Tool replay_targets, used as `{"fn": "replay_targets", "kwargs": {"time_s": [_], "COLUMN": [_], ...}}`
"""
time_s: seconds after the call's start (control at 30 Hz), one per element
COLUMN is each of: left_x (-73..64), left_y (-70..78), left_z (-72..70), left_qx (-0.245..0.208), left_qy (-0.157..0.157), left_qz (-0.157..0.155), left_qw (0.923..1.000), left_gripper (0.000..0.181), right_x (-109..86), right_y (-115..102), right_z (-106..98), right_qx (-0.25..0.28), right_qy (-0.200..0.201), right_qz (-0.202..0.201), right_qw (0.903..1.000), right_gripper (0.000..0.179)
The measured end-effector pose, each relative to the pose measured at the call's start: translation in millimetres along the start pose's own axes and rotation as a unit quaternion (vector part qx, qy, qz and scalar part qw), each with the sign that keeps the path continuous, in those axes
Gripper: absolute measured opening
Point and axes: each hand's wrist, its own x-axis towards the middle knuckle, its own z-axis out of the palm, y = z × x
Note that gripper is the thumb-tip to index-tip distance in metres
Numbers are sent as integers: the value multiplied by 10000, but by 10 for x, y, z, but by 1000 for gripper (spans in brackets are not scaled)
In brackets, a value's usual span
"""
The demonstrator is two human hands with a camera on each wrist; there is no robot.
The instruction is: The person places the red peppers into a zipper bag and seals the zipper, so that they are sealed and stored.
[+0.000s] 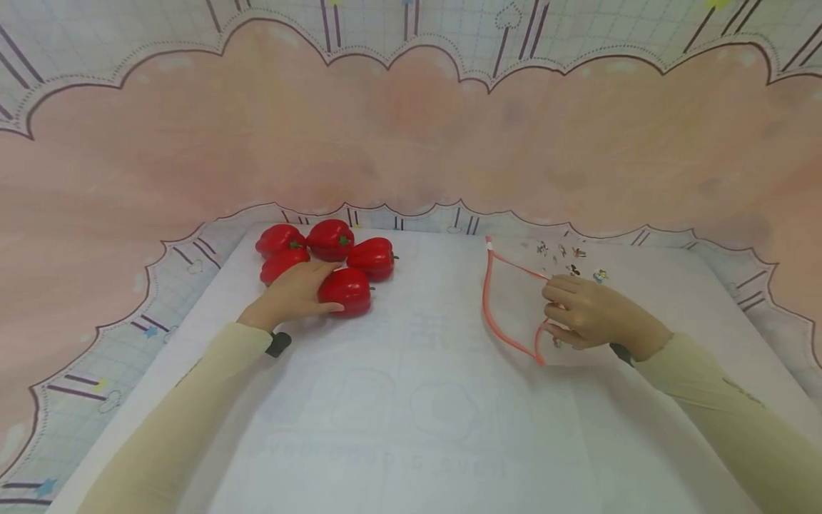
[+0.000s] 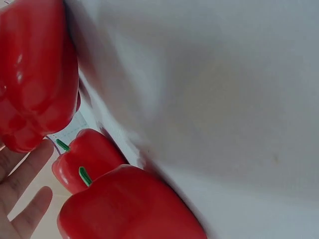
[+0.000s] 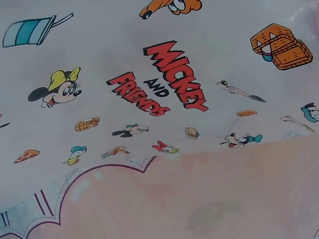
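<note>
My left hand (image 1: 292, 293) is at the front red bell pepper (image 1: 347, 293), its thumb along the near side and its fingers behind. In the left wrist view, spread, fairly straight fingers (image 2: 32, 164) reach past the end of a pepper (image 2: 35, 74). Several more red bell peppers (image 1: 330, 239) with green stems cluster behind and beside this hand. On the right, my right hand (image 1: 587, 314) pinches the orange-red edge of a clear plastic bag (image 1: 514, 303), whose mouth gapes leftward. Cartoon figures and red lettering print the bag's film (image 3: 174, 74) in the right wrist view.
A white tabletop (image 1: 398, 428) lies under everything, with faint outlines showing on it. Behind it and at the sides hangs a peach cloth (image 1: 411, 143) with scalloped, striped borders. The peppers stand near the table's back left edge.
</note>
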Motion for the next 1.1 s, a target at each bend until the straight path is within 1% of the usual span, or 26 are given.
{"fn": "replay_targets", "kwargs": {"time_s": [0.17, 0.23, 0.43, 0.63, 0.77, 0.97, 1.1], "left_x": [17, 22, 21, 14, 11, -2, -7], "left_y": [18, 25, 38, 37, 42, 53, 46], "left_z": [10, 14, 16, 5, -2, 5, 18], "left_qx": [-12, -131, -427, -538, -555, -674, -742], "left_qy": [-110, -167, -338, -432, -453, -424, -383], "left_qz": [-70, -131, -265, -288, -300, -381, -384], "left_qw": [9999, 9997, 9982, 9972, 9970, 9961, 9958], "left_gripper": [87, 88, 89, 90, 89, 89, 89], "right_x": [-1, 0, 12, -20, -57, -96, -128], "right_y": [-11, -15, -20, -36, -42, -41, -46], "right_z": [-14, -18, -16, -5, -1, -8, -11], "right_qx": [-50, -41, -21, 60, 44, 20, 38], "right_qy": [-203, -259, -179, -297, -367, -260, -257], "right_qz": [139, 185, 216, 316, 369, 345, 430], "right_qw": [9997, 9995, 9996, 9990, 9986, 9991, 9987], "right_gripper": [37, 38, 40, 39, 42, 41, 42]}}
